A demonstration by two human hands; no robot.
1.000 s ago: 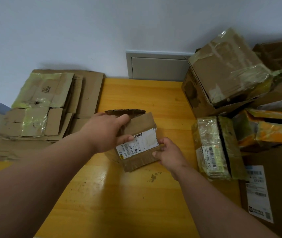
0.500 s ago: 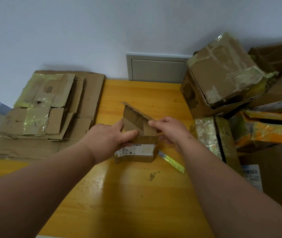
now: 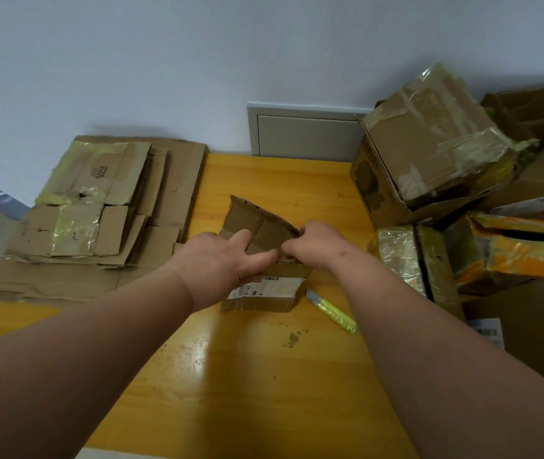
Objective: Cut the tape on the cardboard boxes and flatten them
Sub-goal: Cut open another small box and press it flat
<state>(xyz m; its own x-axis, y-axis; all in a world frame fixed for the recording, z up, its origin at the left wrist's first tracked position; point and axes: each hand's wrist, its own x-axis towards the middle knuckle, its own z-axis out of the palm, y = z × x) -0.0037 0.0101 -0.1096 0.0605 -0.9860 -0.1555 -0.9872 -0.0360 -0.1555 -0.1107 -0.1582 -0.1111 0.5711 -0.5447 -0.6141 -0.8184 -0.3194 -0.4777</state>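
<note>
A small brown cardboard box (image 3: 264, 294) with a white shipping label lies in the middle of the yellow wooden table (image 3: 247, 376). Its far flap stands up, torn at the edge. My left hand (image 3: 224, 263) grips the box's left side, thumb over the top edge. My right hand (image 3: 313, 243) pinches the box's top edge at the base of the raised flap. A yellow-green box cutter (image 3: 332, 311) lies on the table just right of the box, untouched.
A stack of flattened cardboard (image 3: 95, 213) lies at the table's left. Several taped boxes are piled at the right, the biggest (image 3: 429, 150) leaning against the wall, a film-wrapped one (image 3: 403, 256) close to my right arm. A grey wall panel (image 3: 307, 130) sits behind.
The box was turned label-side toward me and set on the table. My right hand moved from its lower corner to the top edge. The cutter came into view beside the box.
</note>
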